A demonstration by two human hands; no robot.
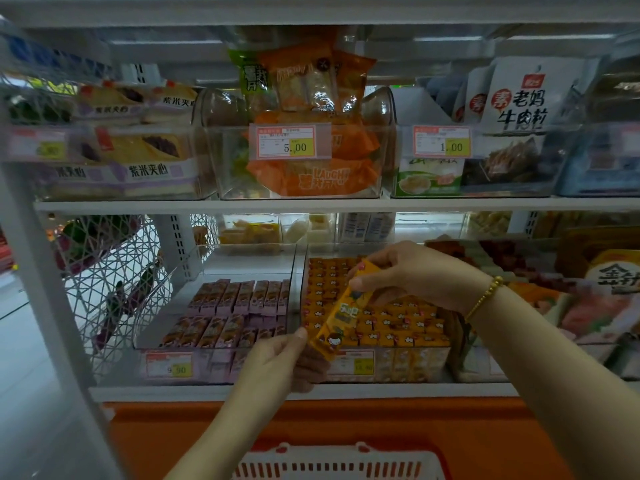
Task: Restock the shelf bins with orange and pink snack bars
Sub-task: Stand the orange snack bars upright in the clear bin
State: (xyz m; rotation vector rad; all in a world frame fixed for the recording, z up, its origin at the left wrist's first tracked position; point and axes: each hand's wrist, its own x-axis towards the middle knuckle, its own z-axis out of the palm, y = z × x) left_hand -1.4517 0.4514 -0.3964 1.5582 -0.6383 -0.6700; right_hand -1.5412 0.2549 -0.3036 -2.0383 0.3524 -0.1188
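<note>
An orange snack bar (341, 315) hangs tilted over the front of the clear bin of orange bars (398, 367). My right hand (412, 277) pinches its upper end from the right. My left hand (287, 355) grips its lower end from below. That bin is packed with rows of orange bars (391, 320) standing upright. To its left, the clear bin of pink bars (162, 292) holds two rows of pink bars (239, 299), with bare room at the back and the left side.
A white and red basket (339, 462) sits below by the orange shelf base (381, 420). A white wire rack (114, 282) stands at the left. The upper shelf (311, 204) carries clear bins of bread, orange snack bags and white packets. More packets fill the right.
</note>
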